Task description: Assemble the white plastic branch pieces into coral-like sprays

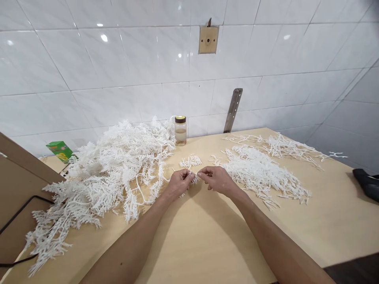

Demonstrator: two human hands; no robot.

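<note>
At the middle of the table, my left hand (180, 183) is closed in a pinch on a small white plastic sprig (194, 179), which shows between thumb and forefinger. Close beside it on the right, my right hand (218, 180) has thumb and forefinger pinched together at the sprig's tip; what lies between them is too small to make out. Just beyond the hands lies a small cluster of white pieces (191, 161). A large tangled heap of white branched plastic foliage (118, 157) spreads to the left. To the right is a flatter pile of loose white sprigs (257, 169).
Bare white stems (299, 150) lie at the back right. A dark-lidded jar (180, 135) stands near the tiled wall, and a metal strip (233, 110) leans there. On the left are a green box (60, 151), a brown panel (20, 169) and a black cable (17, 215).
</note>
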